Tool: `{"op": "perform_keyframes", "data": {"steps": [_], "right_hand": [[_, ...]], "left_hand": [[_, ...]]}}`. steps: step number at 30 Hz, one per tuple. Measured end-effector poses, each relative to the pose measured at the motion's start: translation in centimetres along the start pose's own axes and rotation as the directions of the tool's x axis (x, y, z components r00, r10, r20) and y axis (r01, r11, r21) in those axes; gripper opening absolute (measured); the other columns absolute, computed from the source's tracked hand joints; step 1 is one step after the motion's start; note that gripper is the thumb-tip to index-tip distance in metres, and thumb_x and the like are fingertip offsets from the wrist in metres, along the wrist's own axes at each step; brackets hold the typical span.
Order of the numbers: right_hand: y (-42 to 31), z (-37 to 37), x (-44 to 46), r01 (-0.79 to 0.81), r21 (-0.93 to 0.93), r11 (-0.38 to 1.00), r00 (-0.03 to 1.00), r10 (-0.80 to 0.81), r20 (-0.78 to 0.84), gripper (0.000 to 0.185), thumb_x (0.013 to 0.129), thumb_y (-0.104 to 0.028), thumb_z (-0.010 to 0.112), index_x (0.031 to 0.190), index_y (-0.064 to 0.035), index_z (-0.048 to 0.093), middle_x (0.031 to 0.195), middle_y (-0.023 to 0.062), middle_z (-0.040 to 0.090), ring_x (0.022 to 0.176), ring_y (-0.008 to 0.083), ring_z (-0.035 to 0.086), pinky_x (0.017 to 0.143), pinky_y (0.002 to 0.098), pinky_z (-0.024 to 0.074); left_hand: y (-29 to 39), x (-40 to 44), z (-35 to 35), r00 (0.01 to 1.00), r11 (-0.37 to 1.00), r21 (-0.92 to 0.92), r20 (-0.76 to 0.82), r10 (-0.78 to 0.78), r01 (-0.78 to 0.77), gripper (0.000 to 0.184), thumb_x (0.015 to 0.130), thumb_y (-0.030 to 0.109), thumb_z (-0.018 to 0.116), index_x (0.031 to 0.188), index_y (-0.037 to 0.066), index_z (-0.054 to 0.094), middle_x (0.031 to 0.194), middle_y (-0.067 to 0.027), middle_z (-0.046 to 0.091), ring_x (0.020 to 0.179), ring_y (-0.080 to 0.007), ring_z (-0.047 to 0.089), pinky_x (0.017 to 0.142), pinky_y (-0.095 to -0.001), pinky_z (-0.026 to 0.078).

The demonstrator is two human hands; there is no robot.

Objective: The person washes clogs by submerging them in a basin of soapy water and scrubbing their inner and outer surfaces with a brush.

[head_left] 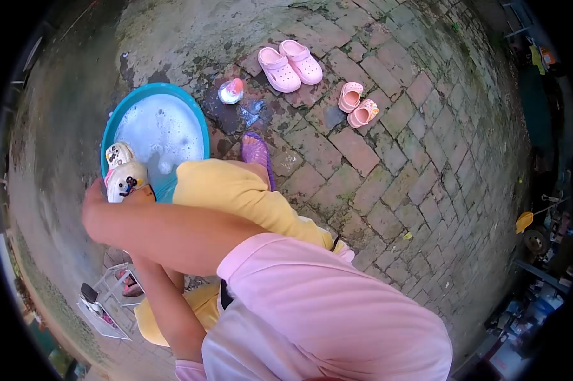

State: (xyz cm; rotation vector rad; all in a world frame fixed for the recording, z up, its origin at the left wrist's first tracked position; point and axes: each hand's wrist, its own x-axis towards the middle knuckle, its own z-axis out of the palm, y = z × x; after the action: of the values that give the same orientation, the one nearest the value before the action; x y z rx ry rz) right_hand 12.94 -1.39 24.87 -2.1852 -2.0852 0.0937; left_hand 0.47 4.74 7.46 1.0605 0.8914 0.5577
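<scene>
Cream clogs (126, 179) with dark and colored charms are at the near-left rim of a teal basin (201, 120) of foamy water. My right hand (94, 202) is curled against the outer side of the clogs, its fingers partly hidden. My right forearm crosses in front of my left hand, which is out of sight; only my left forearm (163, 301) shows, reaching toward the same spot. A small brown patch beside the clogs is too covered to identify.
Pink clogs (290, 66) and a smaller peach pair (358, 105) stand on the brick paving. A white container with a pink top (231, 91) sits near the basin. My purple sandal (256, 156) is beside it. A white rack (109, 303) holding shoes stands lower left.
</scene>
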Motion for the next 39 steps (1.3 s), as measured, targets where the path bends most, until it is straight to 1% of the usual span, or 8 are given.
{"op": "perform_keyframes", "data": {"steps": [5, 9, 13, 19, 23, 28, 32, 39], "right_hand": [[-2.3, 1.2, 2.4, 0.037, 0.079, 0.996, 0.998, -0.041, 0.051, 0.031, 0.067, -0.021, 0.071, 0.098, -0.0141, 0.069, 0.099, 0.0032, 0.066, 0.091, 0.0203, 0.062, 0.069, 0.0415, 0.0472], [-1.9, 0.8, 3.6, 0.047, 0.162, 0.986, 0.997, -0.056, 0.051, 0.031, 0.068, -0.02, 0.071, 0.098, -0.0143, 0.069, 0.099, 0.0027, 0.066, 0.09, 0.0192, 0.062, 0.068, 0.0401, 0.0473], [-1.3, 0.6, 4.3, 0.048, 0.223, 0.974, 0.997, -0.061, 0.054, 0.031, 0.068, -0.019, 0.071, 0.099, -0.0146, 0.069, 0.099, 0.0023, 0.066, 0.089, 0.0181, 0.062, 0.066, 0.0387, 0.0474], [-1.2, 0.9, 5.3, 0.049, 0.259, 0.965, 0.994, -0.072, 0.079, 0.031, 0.068, -0.018, 0.071, 0.099, -0.0149, 0.069, 0.098, 0.0016, 0.066, 0.087, 0.0166, 0.062, 0.064, 0.0366, 0.0476], [-1.7, 1.6, 6.1, 0.04, 0.251, 0.967, 0.99, -0.072, 0.12, 0.031, 0.068, -0.017, 0.071, 0.099, -0.0152, 0.069, 0.098, 0.0011, 0.066, 0.086, 0.0155, 0.063, 0.062, 0.0352, 0.0477], [0.5, 3.4, 6.2, -0.098, 0.234, 0.967, 0.966, 0.036, 0.257, 0.031, 0.068, -0.015, 0.071, 0.099, -0.0155, 0.069, 0.098, 0.0006, 0.066, 0.085, 0.0142, 0.063, 0.06, 0.0335, 0.0478], [5.7, 2.3, 3.5, -0.174, 0.247, 0.953, 0.975, 0.132, 0.178, 0.038, 0.065, -0.016, 0.074, 0.102, -0.0137, 0.067, 0.105, 0.0009, 0.065, 0.095, 0.0165, 0.063, 0.066, 0.0332, 0.051], [14.1, 5.7, -3.0, -0.274, 0.287, 0.918, 0.944, 0.2, 0.262, 0.047, 0.089, -0.045, 0.04, 0.124, -0.0141, 0.045, 0.1, 0.0161, 0.063, 0.093, 0.033, 0.06, 0.08, 0.0421, 0.0468]], "left_hand": [[-0.5, -1.9, 13.7, 0.937, 0.693, 0.642, 0.314, 0.151, -0.327, 0.065, 0.089, 0.053, 0.038, 0.132, 0.004, 0.035, 0.129, -0.0158, 0.043, 0.116, -0.0328, 0.045, 0.097, -0.0462, 0.036], [-6.5, -3.5, 23.8, 0.754, 0.37, 0.725, 0.651, -0.088, -0.582, 0.066, 0.088, 0.054, 0.037, 0.131, 0.004, 0.036, 0.127, -0.0157, 0.046, 0.113, -0.0328, 0.047, 0.094, -0.0464, 0.038], [-10.8, -4.5, 27.4, 0.669, 0.197, 0.711, 0.702, -0.242, -0.675, 0.067, 0.087, 0.056, 0.037, 0.13, 0.004, 0.038, 0.124, -0.0155, 0.048, 0.109, -0.0328, 0.049, 0.091, -0.0467, 0.04], [-10.0, -3.7, 25.7, 0.716, 0.324, 0.713, 0.685, -0.135, -0.622, 0.068, 0.086, 0.058, 0.037, 0.128, 0.004, 0.04, 0.12, -0.0152, 0.051, 0.105, -0.0328, 0.051, 0.087, -0.0472, 0.043], [-4.7, -1.4, 18.1, 0.907, 0.568, 0.711, 0.374, 0.193, -0.414, 0.069, 0.085, 0.06, 0.036, 0.126, 0.005, 0.042, 0.117, -0.015, 0.053, 0.102, -0.0329, 0.053, 0.084, -0.0475, 0.045], [-1.4, 2.4, 5.8, 0.976, 0.995, 0.093, -0.213, 0.05, -0.031, 0.07, 0.084, 0.061, 0.036, 0.125, 0.005, 0.044, 0.113, -0.0148, 0.055, 0.098, -0.0329, 0.055, 0.08, -0.0479, 0.047], [-4.2, 3.5, -0.9, 0.972, 0.831, -0.549, -0.13, -0.196, 0.094, 0.071, 0.083, 0.063, 0.036, 0.124, 0.005, 0.045, 0.111, -0.0146, 0.057, 0.095, -0.0329, 0.057, 0.077, -0.0482, 0.049], [-4.3, -1.7, 4.7, 0.973, 0.617, -0.767, 0.044, -0.227, 0.178, 0.064, 0.092, 0.049, 0.033, 0.133, 0.0, 0.032, 0.133, -0.0171, 0.041, 0.122, -0.0323, 0.041, 0.104, -0.0464, 0.031]]}}
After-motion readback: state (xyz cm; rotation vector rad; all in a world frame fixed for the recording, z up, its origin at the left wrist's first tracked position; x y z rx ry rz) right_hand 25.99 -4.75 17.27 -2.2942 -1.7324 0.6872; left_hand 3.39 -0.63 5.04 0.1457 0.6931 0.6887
